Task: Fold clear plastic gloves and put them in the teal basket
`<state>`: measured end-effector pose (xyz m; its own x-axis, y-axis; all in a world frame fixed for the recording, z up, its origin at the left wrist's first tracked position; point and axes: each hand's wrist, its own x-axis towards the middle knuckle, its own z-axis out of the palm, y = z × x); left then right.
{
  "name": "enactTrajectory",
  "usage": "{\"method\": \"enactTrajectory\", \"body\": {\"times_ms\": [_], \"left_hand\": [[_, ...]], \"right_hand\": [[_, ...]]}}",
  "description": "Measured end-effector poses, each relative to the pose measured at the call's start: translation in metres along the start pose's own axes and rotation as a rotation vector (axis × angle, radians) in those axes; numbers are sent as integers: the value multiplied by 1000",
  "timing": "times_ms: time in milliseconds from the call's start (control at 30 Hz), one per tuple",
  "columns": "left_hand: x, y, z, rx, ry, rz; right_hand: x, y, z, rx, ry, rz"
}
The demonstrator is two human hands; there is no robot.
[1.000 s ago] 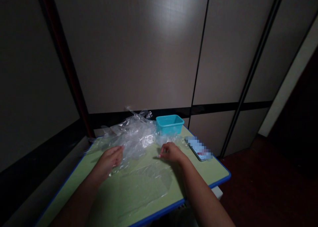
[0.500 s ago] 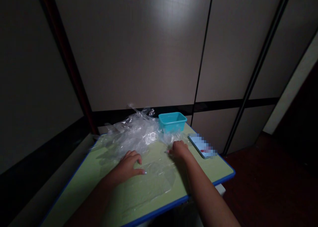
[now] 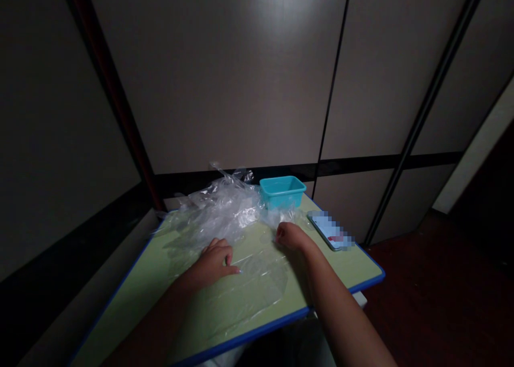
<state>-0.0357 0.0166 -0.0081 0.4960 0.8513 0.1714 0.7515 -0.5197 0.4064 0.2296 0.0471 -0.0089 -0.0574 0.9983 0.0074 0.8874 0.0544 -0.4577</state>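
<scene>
A clear plastic bag point(image 3: 252, 289) lies flat and slightly wrinkled in front of me on the green table top. My left hand point(image 3: 214, 260) rests palm down at its upper left, thumb stretched out over the plastic and the other fingers loosely bent. At the bag's upper right edge, my right hand point(image 3: 291, 237) is closed, its thumb and fingers pinched together on the thin film; the fingertips are partly hidden. Just beyond both hands spreads a loose heap of crumpled clear plastic bags point(image 3: 225, 209).
A turquoise plastic basket point(image 3: 283, 193) stands at the table's far edge, with crumpled film against its front. To the right lies a phone point(image 3: 327, 230) with its screen lit. The table point(image 3: 353, 276) has a blue rim, and cabinet panels point(image 3: 241, 88) rise behind it.
My right hand has curled its fingers in more tightly. My left hand stays over the bag with its thumb out. The whole view has shifted slightly.
</scene>
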Motion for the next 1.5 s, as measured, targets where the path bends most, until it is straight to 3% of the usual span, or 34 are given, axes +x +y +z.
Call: {"method": "enactTrajectory", "body": {"times_ms": [200,333,400,500,567,733,967,1500], "left_hand": [[3,0,-4,-63,118,66],[8,-6,-5,-64,249,54],[10,-11,-4,-65,304,33],[13,-16,-3,-63,364,-3],[14,-16,-4,-56,392,-22],[14,-15,-6,-38,446,-55],[14,-17,-8,-11,492,-70],[12,-7,-10,-186,432,-99]], "right_hand": [[-3,-4,-7,27,144,16],[-17,-20,-17,59,182,-97],[-37,-30,-20,80,186,-208],[-83,-39,-17,67,296,-576],[-117,-37,-11,20,241,-728],[-169,-11,6,-56,209,-827],[-171,17,16,-131,248,-790],[-172,-2,22,-50,258,-790]]}}
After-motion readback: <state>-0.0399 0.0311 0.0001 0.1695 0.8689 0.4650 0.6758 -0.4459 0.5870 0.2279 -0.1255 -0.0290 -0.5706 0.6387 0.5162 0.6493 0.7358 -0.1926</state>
